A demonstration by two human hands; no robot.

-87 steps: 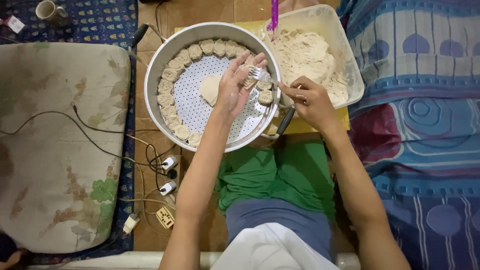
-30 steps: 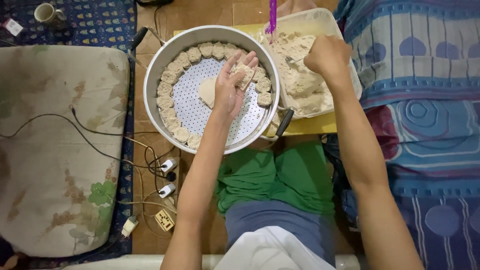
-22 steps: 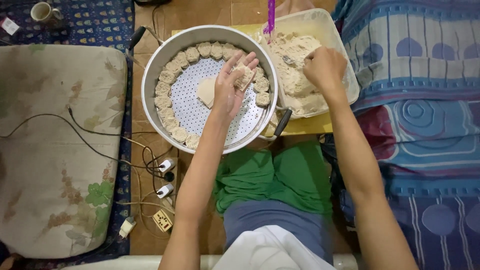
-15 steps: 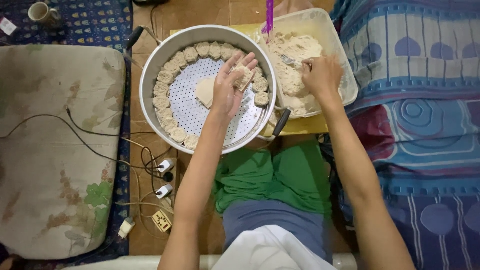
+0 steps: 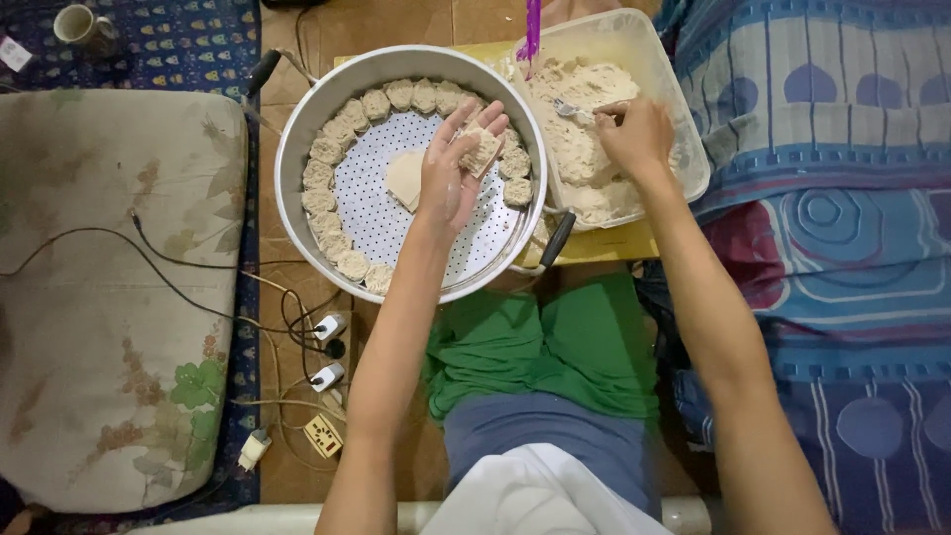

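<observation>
Head view, the only one. Left hand is open, palm up, over the steamer tray, with a square wrapper lying on its fingers; filling seems to sit on it already, hard to tell how much. Right hand is closed on a spoon and dips it into the filling in the plastic tub, just right of the tray.

Progress, judged from the layout: finished dumplings line the tray rim in an arc, from below and left of the left hand round past its fingertips to a few on its right side. The bottom right stretch of the rim and the whole perforated middle are bare, so roughly one ring is most of the way done and the inner rows are not started. A spare wrapper lies flat on the tray just left of the palm. Plenty of filling is left in the tub.

Off to the left: floor cushion, cables and plugs, mug.
</observation>
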